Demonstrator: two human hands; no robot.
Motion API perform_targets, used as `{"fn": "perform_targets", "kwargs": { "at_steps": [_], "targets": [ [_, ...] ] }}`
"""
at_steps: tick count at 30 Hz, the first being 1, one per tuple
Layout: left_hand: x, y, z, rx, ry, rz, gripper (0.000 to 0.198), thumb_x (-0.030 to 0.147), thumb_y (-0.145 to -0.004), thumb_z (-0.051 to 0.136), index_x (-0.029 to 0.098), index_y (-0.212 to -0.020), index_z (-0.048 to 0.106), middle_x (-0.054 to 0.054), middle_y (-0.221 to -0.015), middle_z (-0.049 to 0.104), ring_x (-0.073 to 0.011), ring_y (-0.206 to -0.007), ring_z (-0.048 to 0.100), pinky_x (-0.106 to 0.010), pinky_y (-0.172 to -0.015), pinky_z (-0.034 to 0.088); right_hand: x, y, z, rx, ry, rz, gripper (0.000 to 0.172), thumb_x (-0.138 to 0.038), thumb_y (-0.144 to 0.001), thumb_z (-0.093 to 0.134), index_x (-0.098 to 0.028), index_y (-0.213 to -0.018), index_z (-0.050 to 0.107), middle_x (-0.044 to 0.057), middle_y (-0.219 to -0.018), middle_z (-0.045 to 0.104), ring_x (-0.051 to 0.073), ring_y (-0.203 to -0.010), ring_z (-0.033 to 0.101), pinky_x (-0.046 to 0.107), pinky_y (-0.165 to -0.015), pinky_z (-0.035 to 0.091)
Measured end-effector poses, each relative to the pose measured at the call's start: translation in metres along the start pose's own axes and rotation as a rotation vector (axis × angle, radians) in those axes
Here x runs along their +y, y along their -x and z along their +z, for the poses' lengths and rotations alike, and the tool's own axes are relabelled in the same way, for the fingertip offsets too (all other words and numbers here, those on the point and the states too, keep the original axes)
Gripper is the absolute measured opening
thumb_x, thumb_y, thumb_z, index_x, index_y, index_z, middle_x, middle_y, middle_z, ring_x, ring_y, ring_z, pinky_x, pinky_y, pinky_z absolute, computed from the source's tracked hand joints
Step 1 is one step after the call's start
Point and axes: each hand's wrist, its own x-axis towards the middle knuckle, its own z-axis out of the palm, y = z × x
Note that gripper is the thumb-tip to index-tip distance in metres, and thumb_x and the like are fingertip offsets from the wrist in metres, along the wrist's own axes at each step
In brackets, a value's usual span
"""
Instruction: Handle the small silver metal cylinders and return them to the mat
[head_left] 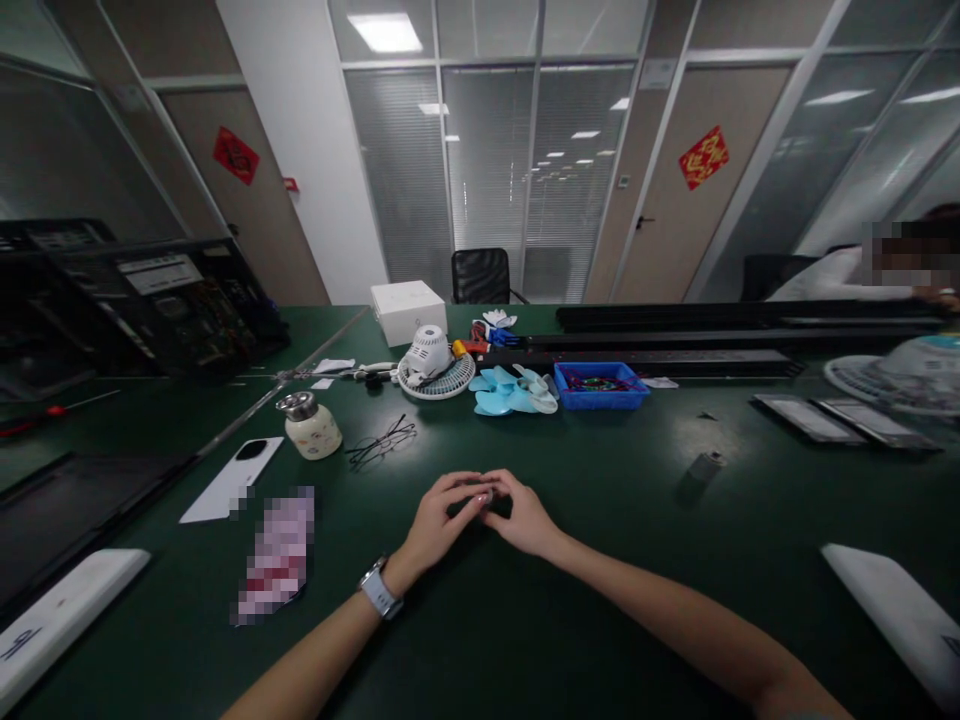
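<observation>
- Left hand [442, 508] and right hand [526, 517]: the fingertips touch together; I can't tell if they pinch something tiny.
- Both are right of the dark glasses [382, 443], a bit nearer.
- Left of the glasses: a cream jar [313, 432].
- Behind and right of the glasses: blue blades [493, 401].

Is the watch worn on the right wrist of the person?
No, the watch is around the left wrist, and the right wrist is bare.
</observation>
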Motion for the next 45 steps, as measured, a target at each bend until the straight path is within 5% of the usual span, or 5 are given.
{"fn": "perform_targets", "kwargs": {
  "at_steps": [17,23,29,38,45],
  "targets": [
    [-0.012,-0.008,-0.016,0.156,-0.267,0.08,0.019,0.033,-0.088,0.056,0.024,-0.086,0.073,-0.004,-0.09,0.072,-0.0198,-0.09,0.059,-0.035,-0.085,0.043,-0.003,0.003,-0.004,0.001,0.159,-0.024,0.041,-0.032,-0.072,0.07,-0.028,-0.109,0.052,0.0,-0.101,0.068,0.02,-0.094,0.064,0.038,-0.086,0.048],
    [-0.045,0.001,-0.019,-0.021,-0.275,-0.038,0.018,0.039,-0.082,0.063,0.027,-0.085,0.076,-0.005,-0.085,0.069,-0.0216,-0.087,0.055,-0.034,-0.077,0.044,-0.017,0.001,-0.013,-0.041,0.443,-0.1,0.034,-0.033,-0.075,0.067,-0.03,-0.107,0.057,-0.001,-0.103,0.067,0.021,-0.093,0.062,0.038,-0.084,0.043],
    [-0.05,0.0,-0.017,-0.051,-0.241,-0.11,0.026,0.046,-0.082,0.06,0.028,-0.09,0.076,-0.005,-0.087,0.067,-0.0215,-0.087,0.054,-0.034,-0.077,0.043,-0.006,-0.007,-0.093,-0.057,0.82,0.064,0.032,-0.038,-0.073,0.066,-0.027,-0.102,0.058,0.001,-0.094,0.069,0.022,-0.089,0.064,0.037,-0.082,0.043],
    [-0.049,-0.001,-0.018,-0.068,-0.235,-0.135,0.026,0.047,-0.082,0.059,0.027,-0.088,0.074,-0.004,-0.088,0.067,-0.021,-0.088,0.055,-0.033,-0.078,0.042,0.031,-0.016,-0.279,0.09,1.249,0.85,0.032,-0.026,-0.066,0.068,-0.021,-0.098,0.066,0.01,-0.097,0.07,0.027,-0.092,0.065,0.04,-0.079,0.046],
    [-0.044,-0.001,-0.019,-0.058,-0.21,-0.146,0.029,0.046,-0.085,0.055,0.026,-0.097,0.072,-0.004,-0.089,0.068,-0.0199,-0.087,0.056,-0.031,-0.077,0.041,0.026,-0.013,-0.261,0.246,1.327,0.686,0.045,-0.027,-0.075,0.063,-0.018,-0.119,0.06,0.017,-0.121,0.06,0.031,-0.117,0.051,0.05,-0.096,0.035]
  ]
}}
